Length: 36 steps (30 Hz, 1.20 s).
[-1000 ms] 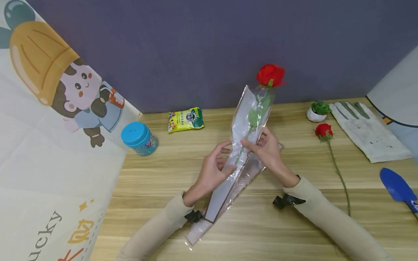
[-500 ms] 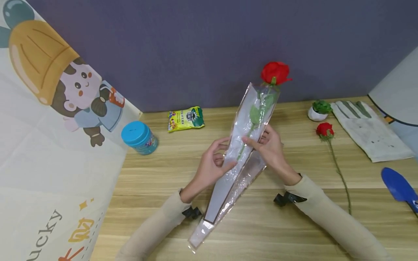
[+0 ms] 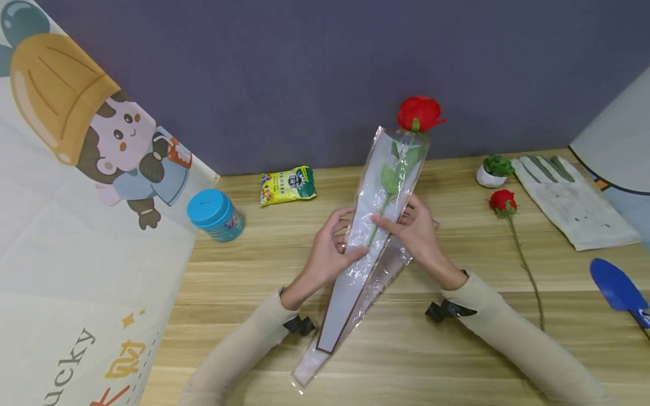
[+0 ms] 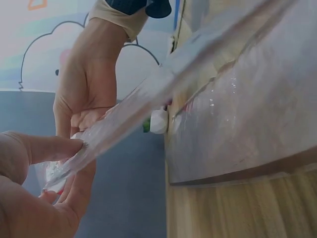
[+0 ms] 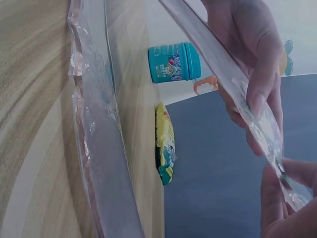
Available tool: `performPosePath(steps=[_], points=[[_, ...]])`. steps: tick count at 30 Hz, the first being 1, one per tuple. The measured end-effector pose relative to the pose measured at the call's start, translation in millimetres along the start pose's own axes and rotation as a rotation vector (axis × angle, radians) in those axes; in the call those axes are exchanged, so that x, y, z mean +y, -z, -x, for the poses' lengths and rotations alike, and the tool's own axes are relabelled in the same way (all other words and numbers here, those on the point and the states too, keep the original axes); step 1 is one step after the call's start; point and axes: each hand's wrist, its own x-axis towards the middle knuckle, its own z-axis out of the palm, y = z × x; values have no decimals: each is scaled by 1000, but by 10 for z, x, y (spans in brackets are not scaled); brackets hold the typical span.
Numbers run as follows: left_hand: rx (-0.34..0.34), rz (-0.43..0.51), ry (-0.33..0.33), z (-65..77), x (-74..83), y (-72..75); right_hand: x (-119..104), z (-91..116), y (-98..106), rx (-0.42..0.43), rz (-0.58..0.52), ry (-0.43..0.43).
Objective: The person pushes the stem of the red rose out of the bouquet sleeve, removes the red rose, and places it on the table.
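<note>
Mid-frame, the left hand [image 3: 327, 254] and right hand [image 3: 420, 234], fingers curled, pinch a plastic sleeve [image 3: 350, 293] holding a red rose [image 3: 418, 114].

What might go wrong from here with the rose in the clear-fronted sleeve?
The left hand and right hand pinch the thin sleeve, so a hard squeeze might crease it.
The rose sticks out past the sleeve's top, so it might get bumped.
More wrapping lies beneath and might get dragged along.
</note>
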Motion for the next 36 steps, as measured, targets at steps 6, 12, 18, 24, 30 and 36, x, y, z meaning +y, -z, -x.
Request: performPosePath(steps=[6,12,18,24,30,36], points=[[-4,30,0,7,23,-3,8,-1,48,-7,-65,38],[-25,66,16,39,51,-13,-35,-44,108,36,-166,51],[-21,68,5,60,47,-32,-71,-53,135,36,-165,52],[0,90,-9,67,28,-61,-75,-45,131,40,-179,37],[-5,115,-21,69,16,-83,-68,-12,128,37,-150,18],[-6,109,-25,75,-6,-76,-33,17,101,8,-107,4]])
